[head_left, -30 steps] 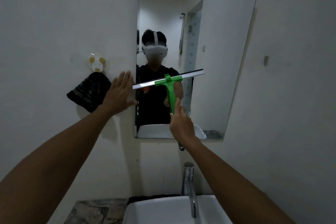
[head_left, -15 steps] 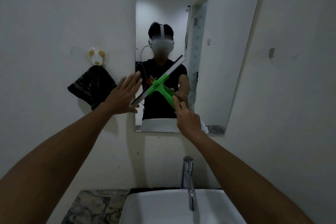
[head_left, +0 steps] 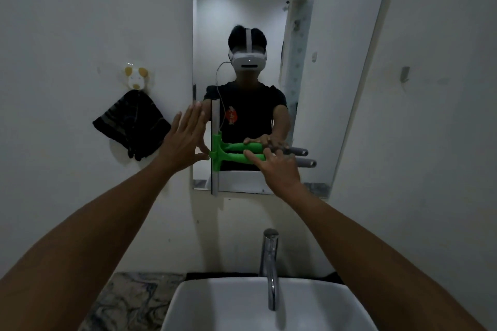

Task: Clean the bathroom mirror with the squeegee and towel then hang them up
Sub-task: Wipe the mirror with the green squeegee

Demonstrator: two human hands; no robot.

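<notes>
The squeegee (head_left: 216,152) stands blade-upright against the mirror's (head_left: 336,88) lower left edge, its green handle gripped by the right hand (head_left: 279,168), while the left hand (head_left: 185,142) spreads open-fingered beside it, holding nothing, the towel (head_left: 131,125) hanging further left.

Mirror (head_left: 336,62) on wall, above sink (head_left: 242,303); faucet (head_left: 269,263) at sink's back edge. Squeegee (head_left: 216,153) against mirror's lower left, blade upright, handle pointing right into right hand (head_left: 279,169). Left hand (head_left: 185,140) just left of blade. Towel (head_left: 131,126) hangs on hook (head_left: 136,77), left of mirror.
</notes>
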